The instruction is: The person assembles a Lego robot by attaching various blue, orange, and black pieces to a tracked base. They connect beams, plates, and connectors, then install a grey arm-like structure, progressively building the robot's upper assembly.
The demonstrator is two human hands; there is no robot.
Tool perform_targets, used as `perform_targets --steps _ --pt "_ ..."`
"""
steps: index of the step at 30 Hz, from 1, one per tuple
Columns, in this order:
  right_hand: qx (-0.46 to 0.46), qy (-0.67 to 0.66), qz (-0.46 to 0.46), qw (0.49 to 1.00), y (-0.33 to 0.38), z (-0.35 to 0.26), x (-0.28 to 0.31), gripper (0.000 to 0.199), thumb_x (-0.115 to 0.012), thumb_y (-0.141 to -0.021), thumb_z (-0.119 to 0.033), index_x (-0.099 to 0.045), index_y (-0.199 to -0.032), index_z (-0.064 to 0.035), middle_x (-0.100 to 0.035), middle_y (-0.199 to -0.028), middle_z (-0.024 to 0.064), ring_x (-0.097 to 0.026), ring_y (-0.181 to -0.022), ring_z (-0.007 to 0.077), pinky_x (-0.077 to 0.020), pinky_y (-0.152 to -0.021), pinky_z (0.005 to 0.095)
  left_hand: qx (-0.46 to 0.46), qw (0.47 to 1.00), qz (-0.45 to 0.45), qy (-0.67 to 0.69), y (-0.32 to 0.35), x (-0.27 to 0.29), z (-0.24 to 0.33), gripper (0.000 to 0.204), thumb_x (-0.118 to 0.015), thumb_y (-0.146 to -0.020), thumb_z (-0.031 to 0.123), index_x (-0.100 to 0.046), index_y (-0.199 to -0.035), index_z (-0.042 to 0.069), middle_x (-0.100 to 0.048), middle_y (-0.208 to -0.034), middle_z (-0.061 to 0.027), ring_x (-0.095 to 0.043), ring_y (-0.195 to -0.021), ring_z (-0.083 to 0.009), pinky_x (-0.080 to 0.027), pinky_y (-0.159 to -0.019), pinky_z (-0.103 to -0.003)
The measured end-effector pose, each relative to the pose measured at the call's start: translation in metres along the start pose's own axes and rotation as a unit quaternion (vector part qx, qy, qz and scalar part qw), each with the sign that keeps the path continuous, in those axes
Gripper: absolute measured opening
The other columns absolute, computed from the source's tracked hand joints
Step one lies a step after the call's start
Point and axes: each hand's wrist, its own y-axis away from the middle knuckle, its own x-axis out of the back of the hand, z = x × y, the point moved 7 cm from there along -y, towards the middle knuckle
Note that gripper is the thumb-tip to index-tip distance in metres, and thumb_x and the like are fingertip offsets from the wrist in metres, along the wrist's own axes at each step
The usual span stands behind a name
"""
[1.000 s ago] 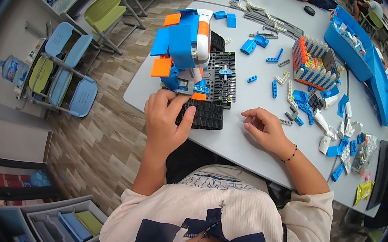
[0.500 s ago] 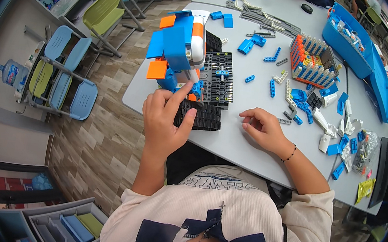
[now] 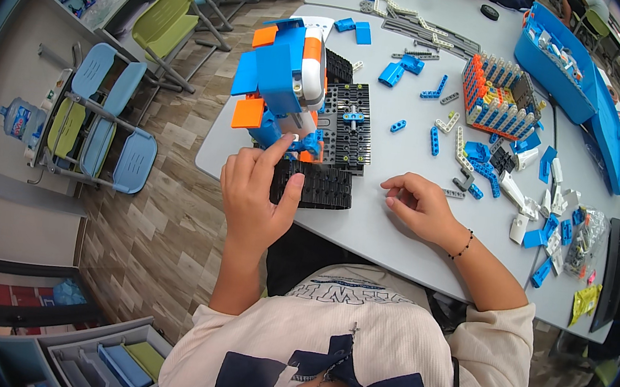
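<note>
Brick robot at the table's left edge

The blue, orange and white brick robot (image 3: 285,87) stands on the grey table (image 3: 390,226). The left hand (image 3: 254,196) grips the robot's black track (image 3: 312,185), forefinger on its base. The right hand (image 3: 416,204) rests loosely curled, empty, near scattered blue pieces (image 3: 482,156) to the right.

A single head-worn fisheye view looks steeply down from above the person's own chest and forearms. It faces forward over the grey tabletop (image 3: 397,234), close to the near edge, and straight lines bow toward the dark rim. Wood-look floor (image 3: 152,237) and folding chairs (image 3: 96,123) fill the left side.
</note>
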Motion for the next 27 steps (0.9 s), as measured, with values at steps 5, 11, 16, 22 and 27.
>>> perform_targets --steps 5,11,16,22,27 --pt "0.000 0.001 0.002 1.000 0.000 0.001 0.000 0.023 -0.065 -0.081 -0.012 -0.065 -0.104 -0.0073 -0.063 -0.084 0.0036 -0.055 -0.064 0.0125 -0.0466 -0.061 0.0263 -0.021 1.000 -0.014 -0.003 -0.002 0.000 0.004 0.038 -0.067 -0.080 0.024 -0.067 -0.117 0.015 -0.046 -0.082 -0.0040 -0.043 -0.074 -0.0208 -0.034 -0.070 -0.034" --pt "0.001 0.008 0.000 1.000 0.000 0.000 0.000 0.022 -0.065 -0.082 -0.011 -0.065 -0.104 -0.0065 -0.063 -0.084 0.0032 -0.054 -0.065 0.0108 -0.0459 -0.061 0.0250 -0.021 0.999 -0.019 -0.029 0.000 0.002 0.000 0.037 -0.067 -0.080 0.023 -0.068 -0.116 0.014 -0.045 -0.082 -0.0038 -0.043 -0.074 -0.0210 -0.034 -0.070 -0.034" --pt "0.003 0.009 -0.004 1.000 -0.001 -0.002 -0.001 0.021 -0.065 -0.084 -0.009 -0.065 -0.105 -0.0050 -0.062 -0.085 0.0015 -0.051 -0.065 0.0067 -0.0437 -0.061 0.0220 -0.002 1.000 0.004 0.016 0.000 0.005 -0.001 0.038 -0.067 -0.080 0.023 -0.067 -0.117 0.015 -0.046 -0.082 -0.0036 -0.044 -0.075 -0.0212 -0.035 -0.071 -0.035" --pt "-0.017 0.014 0.001 1.000 0.000 0.001 -0.001 0.021 -0.066 -0.081 -0.012 -0.067 -0.101 -0.0069 -0.064 -0.083 0.0043 -0.056 -0.065 0.0120 -0.0468 -0.062 0.0257 -0.017 0.999 -0.038 -0.006 0.000 -0.001 0.002 0.037 -0.067 -0.080 0.023 -0.067 -0.116 0.015 -0.047 -0.083 -0.0031 -0.044 -0.075 -0.0208 -0.034 -0.071 -0.035" --pt "-0.009 0.001 0.009 1.000 -0.001 0.003 -0.002 0.020 -0.067 -0.081 -0.010 -0.067 -0.101 -0.0066 -0.063 -0.083 0.0034 -0.054 -0.064 0.0108 -0.0463 -0.062 0.0247 -0.003 1.000 -0.013 -0.017 0.008 0.008 -0.004 0.031 -0.067 -0.080 0.023 -0.069 -0.109 0.013 -0.048 -0.082 -0.0038 -0.045 -0.076 -0.0208 -0.035 -0.071 -0.035"
